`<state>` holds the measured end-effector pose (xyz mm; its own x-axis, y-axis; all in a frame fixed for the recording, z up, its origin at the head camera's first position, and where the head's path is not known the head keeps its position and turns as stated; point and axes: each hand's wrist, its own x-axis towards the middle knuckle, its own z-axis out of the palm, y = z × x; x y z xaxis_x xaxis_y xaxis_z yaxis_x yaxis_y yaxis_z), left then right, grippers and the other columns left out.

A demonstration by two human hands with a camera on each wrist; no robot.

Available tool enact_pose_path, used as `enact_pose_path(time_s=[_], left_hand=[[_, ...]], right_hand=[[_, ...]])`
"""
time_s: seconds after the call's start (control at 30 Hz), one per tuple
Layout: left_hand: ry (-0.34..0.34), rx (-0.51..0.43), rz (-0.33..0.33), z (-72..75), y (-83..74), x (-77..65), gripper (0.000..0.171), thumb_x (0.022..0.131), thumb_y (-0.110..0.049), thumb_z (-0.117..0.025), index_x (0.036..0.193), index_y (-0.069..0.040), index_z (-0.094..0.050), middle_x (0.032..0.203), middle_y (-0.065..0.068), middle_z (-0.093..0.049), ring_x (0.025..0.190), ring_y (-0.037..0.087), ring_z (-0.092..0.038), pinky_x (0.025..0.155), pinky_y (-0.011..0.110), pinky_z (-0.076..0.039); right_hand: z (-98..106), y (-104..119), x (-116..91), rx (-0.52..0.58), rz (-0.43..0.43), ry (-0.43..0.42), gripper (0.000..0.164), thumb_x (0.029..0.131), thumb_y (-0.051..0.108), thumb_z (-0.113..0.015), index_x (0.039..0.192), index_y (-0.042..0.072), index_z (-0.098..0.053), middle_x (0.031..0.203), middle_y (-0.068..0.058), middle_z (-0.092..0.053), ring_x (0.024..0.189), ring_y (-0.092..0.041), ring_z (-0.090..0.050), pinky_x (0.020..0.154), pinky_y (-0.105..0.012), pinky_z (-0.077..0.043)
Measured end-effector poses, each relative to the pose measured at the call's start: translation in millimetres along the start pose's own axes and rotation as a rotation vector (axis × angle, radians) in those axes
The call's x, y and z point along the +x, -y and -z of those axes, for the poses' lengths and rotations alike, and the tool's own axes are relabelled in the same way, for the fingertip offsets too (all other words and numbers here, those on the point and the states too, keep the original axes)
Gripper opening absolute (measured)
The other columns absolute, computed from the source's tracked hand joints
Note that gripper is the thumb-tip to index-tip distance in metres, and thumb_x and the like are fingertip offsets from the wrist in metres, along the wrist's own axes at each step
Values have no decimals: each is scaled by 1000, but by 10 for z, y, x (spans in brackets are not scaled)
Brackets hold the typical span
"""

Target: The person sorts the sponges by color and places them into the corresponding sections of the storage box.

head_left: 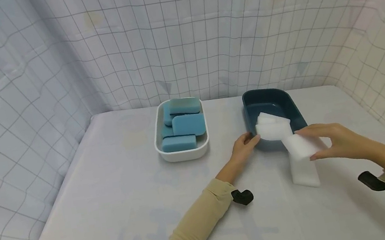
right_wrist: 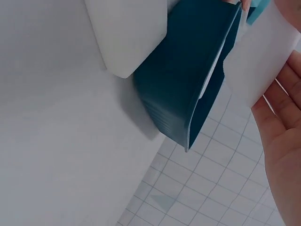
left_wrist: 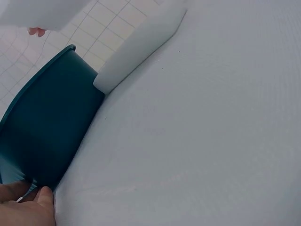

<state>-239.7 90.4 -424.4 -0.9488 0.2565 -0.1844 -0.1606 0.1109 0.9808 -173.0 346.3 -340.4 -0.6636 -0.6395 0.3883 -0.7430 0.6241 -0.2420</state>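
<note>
My right hand (head_left: pixel 345 142) holds a white sponge-like block (head_left: pixel 302 146) between thumb and fingers, raised just beyond the near right corner of a dark blue bin (head_left: pixel 268 104). Several more white blocks (head_left: pixel 272 128) are piled inside the near half of that bin. On the table below the held piece lies another white block (head_left: pixel 306 173), partly hidden by it; in the left wrist view this block (left_wrist: pixel 141 44) lies close to the bin's wall. My left hand (head_left: pixel 240 152) touches the bin's near left corner, its thumb and fingers (left_wrist: pixel 44 197) low against the wall.
A white bin (head_left: pixel 184 155) with several light blue blocks (head_left: pixel 188 124) stands to the left of the dark blue one. Both bins are near the table's back edge. Grid-patterned curtains (head_left: pixel 187 37) hang behind and along both sides of the white-covered table (head_left: pixel 113 190).
</note>
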Motion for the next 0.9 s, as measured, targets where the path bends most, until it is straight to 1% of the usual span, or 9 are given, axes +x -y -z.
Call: enact_pose_path(time_s=[0.2, 0.4, 0.5, 0.57, 0.6, 0.63, 0.7, 0.77, 0.9], left_hand=[[1, -13, 6, -14, 4, 8, 62, 91, -41, -57, 139, -5, -43, 143, 11, -47, 132, 24, -46, 107, 37, -42], [5, -13, 4, 3, -2, 10, 62, 92, -41, -56, 140, -5, -42, 144, 11, -46, 132, 24, -45, 107, 38, -42], [3, -9, -7, 24, -13, 7, 62, 92, -42, -55, 140, -5, -42, 144, 11, -45, 132, 25, -45, 107, 38, -42], [5, -5, -15, 34, -15, 7, 62, 92, -41, -55, 140, -4, -41, 144, 11, -45, 132, 25, -45, 107, 38, -42], [4, -2, -17, 36, -15, 5, 62, 92, -41, -55, 140, -4, -41, 144, 11, -45, 132, 25, -45, 107, 38, -42], [4, -1, -16, 38, -12, 3, 62, 92, -41, -55, 140, -4, -41, 144, 11, -45, 132, 25, -45, 107, 38, -42], [6, -4, -12, 37, -7, -3, 62, 92, -41, -55, 140, -3, -41, 145, 12, -45, 133, 25, -44, 108, 38, -41], [7, -2, -9, 31, 0, -7, 62, 92, -40, -56, 140, -4, -41, 145, 11, -45, 133, 25, -44, 108, 38, -41], [10, -2, 0, 15, 5, -23, 62, 92, -41, -56, 140, -4, -41, 145, 11, -45, 133, 26, -44, 108, 38, -41]], right_hand=[[19, -92, 115, -49, -26, -1, 72, 57, 18, -88, 123, 9, -60, 113, -13, -67, 114, 25, -35, 89, 5, -32], [5, -185, 273, -42, -40, -24, 70, 58, 12, -87, 122, 5, -60, 114, -17, -66, 113, 24, -35, 87, 5, -32], [-17, -213, 372, -62, -52, -29, 68, 60, 13, -86, 123, 3, -60, 116, -16, -66, 113, 15, -45, 87, 3, -34], [-34, -225, 429, -83, -75, -15, 67, 62, 15, -85, 123, 3, -59, 119, -15, -66, 112, -1, -55, 88, -8, -44], [-44, -230, 452, -87, -93, 0, 67, 64, 16, -84, 124, 3, -59, 121, -15, -65, 112, -10, -58, 88, -16, -48], [-55, -236, 474, -87, -113, 15, 66, 66, 17, -84, 125, 2, -58, 123, -16, -63, 112, -19, -59, 89, -24, -51], [-78, -248, 510, -72, -147, 36, 66, 68, 16, -82, 126, 1, -56, 126, -19, -61, 112, -35, -57, 89, -42, -50], [-105, -266, 540, -52, -173, 41, 65, 69, 14, -81, 127, -2, -55, 127, -23, -58, 114, -40, -55, 90, -51, -47], [-159, -301, 595, -49, -208, 20, 65, 71, 11, -79, 127, -6, -53, 129, -27, -55, 117, -44, -52, 94, -55, -44]])
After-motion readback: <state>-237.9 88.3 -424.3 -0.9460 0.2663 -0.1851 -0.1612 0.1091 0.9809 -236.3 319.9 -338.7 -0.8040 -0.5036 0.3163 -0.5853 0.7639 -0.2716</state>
